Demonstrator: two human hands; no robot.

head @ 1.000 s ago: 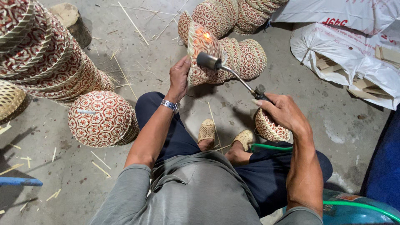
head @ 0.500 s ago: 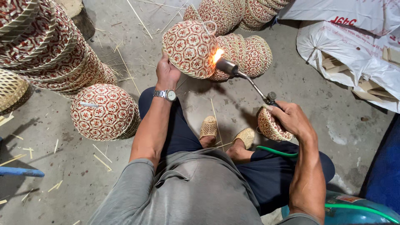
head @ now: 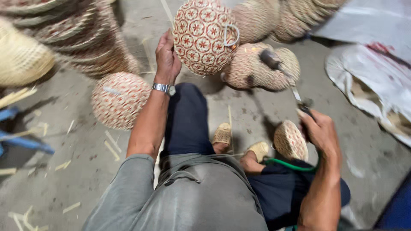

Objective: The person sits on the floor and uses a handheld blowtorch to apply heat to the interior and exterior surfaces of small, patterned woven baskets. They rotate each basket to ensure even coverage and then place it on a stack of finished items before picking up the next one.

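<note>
- since half a second ago: flame at the torch tip is gone; torch head has drawn away from the held basket, to its right and lower.
- left hand [head: 167,57]: clenched on the rim of one round woven basket [head: 201,36], red star pattern, raised off the floor and turned outward; a pale loop shows on its right side.
- right hand [head: 320,133]: closed around the handle of one gas torch [head: 284,79] (dark nozzle, thin metal stem); green hose [head: 291,164] trails from under the wrist.
- baskets counted near the person: one on the floor by the left forearm [head: 119,99], one by the right knee [head: 290,140], one behind the torch nozzle [head: 250,68].
- stacks: nested baskets upper left [head: 72,30] and upper right [head: 291,17]; blurred, count not readable.
- contents: cannot tell for any of them.
- one wristwatch [head: 163,88] on the left wrist.
</note>
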